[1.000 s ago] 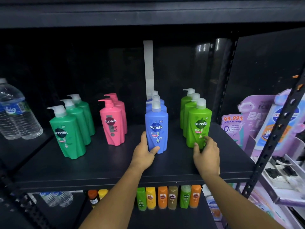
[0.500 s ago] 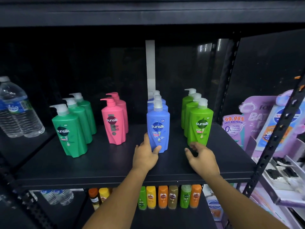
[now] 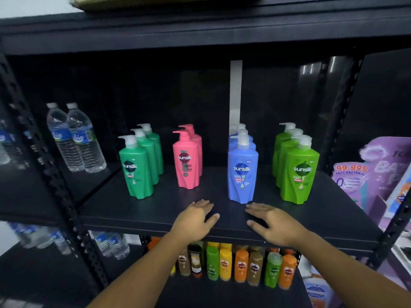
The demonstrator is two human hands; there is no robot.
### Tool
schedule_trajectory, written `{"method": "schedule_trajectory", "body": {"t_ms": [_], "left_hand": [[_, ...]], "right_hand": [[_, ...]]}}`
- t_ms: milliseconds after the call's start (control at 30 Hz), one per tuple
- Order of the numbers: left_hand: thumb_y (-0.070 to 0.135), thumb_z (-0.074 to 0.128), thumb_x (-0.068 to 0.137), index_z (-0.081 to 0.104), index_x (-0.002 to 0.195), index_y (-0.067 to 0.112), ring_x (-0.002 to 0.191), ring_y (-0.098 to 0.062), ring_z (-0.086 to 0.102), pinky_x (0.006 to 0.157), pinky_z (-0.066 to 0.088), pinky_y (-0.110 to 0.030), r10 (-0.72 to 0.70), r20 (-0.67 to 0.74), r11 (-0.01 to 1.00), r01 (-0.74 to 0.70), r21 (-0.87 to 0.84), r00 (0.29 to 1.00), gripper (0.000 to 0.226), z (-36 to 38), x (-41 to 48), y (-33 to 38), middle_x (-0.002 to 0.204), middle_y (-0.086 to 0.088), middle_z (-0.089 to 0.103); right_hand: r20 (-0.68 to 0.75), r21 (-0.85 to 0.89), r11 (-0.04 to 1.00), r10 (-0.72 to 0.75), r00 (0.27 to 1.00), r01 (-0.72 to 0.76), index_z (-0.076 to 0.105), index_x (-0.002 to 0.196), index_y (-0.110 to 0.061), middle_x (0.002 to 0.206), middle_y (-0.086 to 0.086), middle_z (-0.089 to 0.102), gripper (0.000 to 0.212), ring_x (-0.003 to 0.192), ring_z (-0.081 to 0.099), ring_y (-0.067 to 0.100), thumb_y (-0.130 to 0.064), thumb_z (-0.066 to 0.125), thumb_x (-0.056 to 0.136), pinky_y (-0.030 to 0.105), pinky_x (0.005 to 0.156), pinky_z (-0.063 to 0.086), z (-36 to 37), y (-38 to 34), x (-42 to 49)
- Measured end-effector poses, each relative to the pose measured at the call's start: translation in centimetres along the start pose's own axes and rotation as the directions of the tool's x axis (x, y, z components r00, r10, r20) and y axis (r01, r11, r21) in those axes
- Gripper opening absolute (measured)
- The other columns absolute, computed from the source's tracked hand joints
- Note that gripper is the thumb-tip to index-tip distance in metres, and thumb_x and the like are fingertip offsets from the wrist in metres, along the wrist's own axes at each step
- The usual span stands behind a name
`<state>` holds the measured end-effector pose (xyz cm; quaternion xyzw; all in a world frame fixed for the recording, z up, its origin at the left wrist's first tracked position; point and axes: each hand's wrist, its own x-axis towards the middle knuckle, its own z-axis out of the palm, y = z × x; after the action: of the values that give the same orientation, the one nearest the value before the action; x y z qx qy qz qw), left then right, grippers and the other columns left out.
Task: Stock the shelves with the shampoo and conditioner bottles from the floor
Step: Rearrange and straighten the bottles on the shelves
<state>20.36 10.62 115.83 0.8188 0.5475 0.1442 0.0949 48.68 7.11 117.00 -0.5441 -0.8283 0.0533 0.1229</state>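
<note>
1. Left hand (image 3: pixel 195 221) palm down over front edge of black shelf (image 3: pixel 133 216), fingers straight and loose, holding nothing; contact with board unclear
2. Right hand (image 3: pixel 273 223) same pose, flat, spread, empty; near left hand with a gap between them
3. Below the shelf: row of small bottles (image 3: pixel 240 265), orange, yellow, green, brown, all upright
4. Just past the fingertips: blue bottle (image 3: pixel 242 172) upright, label forward, front of a blue row; neither hand touches it
5. Lime green bottle (image 3: pixel 299 172) to its right, more lime behind
6. Pink bottle (image 3: pixel 186 163) left of blue, one more pink behind
7. Dark green bottle (image 3: pixel 135 170) furthest left, front of three
8. All pump bottles stand on the same shelf, in four rows set apart
9. Left bay: two water bottles (image 3: pixel 75 138) upright; right side: purple packs (image 3: pixel 367 172)
10. Back: white strip (image 3: pixel 235 92) behind blue row
</note>
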Motion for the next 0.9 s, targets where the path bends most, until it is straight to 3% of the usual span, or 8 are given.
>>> {"method": "schedule_trajectory", "body": {"t_ms": [200, 433, 667, 767, 900], "left_hand": [[0.056, 0.036, 0.106, 0.036, 0.158, 0.018, 0.155, -0.012, 0.021, 0.126, 0.009, -0.027, -0.023, -0.013, 0.999, 0.024, 0.044, 1.0, 0.065, -1.9, -2.1, -3.6, 0.167, 0.0, 0.03], [0.052, 0.038, 0.107, 0.037, 0.158, 0.017, 0.155, -0.011, 0.02, 0.126, 0.008, -0.029, -0.092, -0.024, 0.995, 0.093, 0.029, 0.995, 0.062, -4.2, -4.6, -9.1, 0.166, 0.0, 0.03], [0.054, 0.035, 0.107, 0.037, 0.159, 0.023, 0.155, -0.009, 0.019, 0.126, 0.007, -0.031, -0.113, -0.014, 0.992, 0.114, 0.054, 0.994, 0.06, -6.1, -5.9, -13.9, 0.167, 0.003, 0.029], [0.058, 0.033, 0.106, 0.035, 0.159, 0.028, 0.155, -0.007, 0.017, 0.127, 0.007, -0.033, -0.096, 0.009, 0.994, 0.095, 0.063, 0.995, 0.061, -6.6, -5.6, -15.2, 0.168, 0.007, 0.027], [0.06, 0.026, 0.106, 0.027, 0.162, 0.029, 0.156, -0.006, 0.009, 0.128, 0.003, -0.035, -0.074, 0.035, 0.992, 0.07, 0.107, 0.997, 0.064, -6.6, -5.2, -15.9, 0.17, 0.009, 0.019]], "right_hand": [[0.065, 0.025, 0.999, -0.046, 0.997, 0.044, 0.026, 0.16, -0.024, 0.167, -0.008, 0.02, 0.062, 0.154, 0.011, 0.007, -0.054, 0.032, 0.106, 0.025, 0.124, 0.008, 1.8, -6.3, 2.8], [0.109, 0.069, 0.996, -0.067, 0.992, 0.06, 0.024, 0.16, -0.018, 0.168, -0.002, 0.017, 0.061, 0.155, 0.009, 0.01, -0.048, 0.032, 0.108, 0.024, 0.122, 0.001, 3.5, -11.1, 6.6], [0.07, 0.23, 0.97, 0.064, 0.995, -0.079, 0.026, 0.16, -0.017, 0.167, 0.001, 0.023, 0.067, 0.154, 0.017, 0.016, -0.048, 0.045, 0.103, 0.034, 0.127, 0.008, 5.0, -14.4, 10.8], [0.025, 0.449, 0.871, 0.212, 0.977, -0.201, 0.025, 0.16, -0.021, 0.162, 0.0, 0.034, 0.073, 0.148, 0.034, 0.02, -0.046, 0.056, 0.098, 0.037, 0.124, 0.024, 5.1, -15.5, 12.9], [-0.072, 0.702, 0.676, 0.382, 0.921, -0.225, 0.038, 0.152, -0.026, 0.142, -0.003, 0.057, 0.067, 0.122, 0.056, 0.017, -0.039, 0.069, 0.093, 0.031, 0.102, 0.044, 5.0, -17.0, 16.1]]}}
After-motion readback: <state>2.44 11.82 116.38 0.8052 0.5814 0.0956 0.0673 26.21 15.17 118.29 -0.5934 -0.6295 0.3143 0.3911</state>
